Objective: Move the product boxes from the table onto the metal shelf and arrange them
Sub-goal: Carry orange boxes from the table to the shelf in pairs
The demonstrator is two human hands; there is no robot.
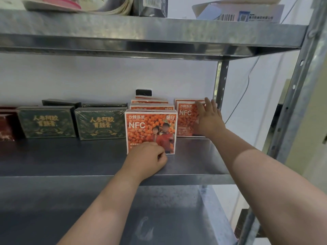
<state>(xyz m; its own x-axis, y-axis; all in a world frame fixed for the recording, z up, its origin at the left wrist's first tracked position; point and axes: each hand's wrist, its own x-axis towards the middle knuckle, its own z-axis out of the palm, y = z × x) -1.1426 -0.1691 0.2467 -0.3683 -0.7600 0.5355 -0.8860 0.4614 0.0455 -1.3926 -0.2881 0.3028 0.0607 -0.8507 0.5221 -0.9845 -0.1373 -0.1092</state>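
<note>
Middle deck of the metal shelf (pixel 70 156), boxes standing all along it

Up near the front edge, a front orange box (pixel 150 128), upright, face forward; close behind it, a file of matching orange boxes (pixel 150 105); just beside on the right, by the rear post, a second orange stack (pixel 185 119); over to the left, a left green box (pixel 46 122) and a right green box (pixel 100 124), gold-lettered, side by side; behind those, more dark boxes (pixel 60 102); at the far left, a dark red box (pixel 7 126), cut off by the frame; above, an upper deck (pixel 141 30) loaded with cartons and papers.
</note>
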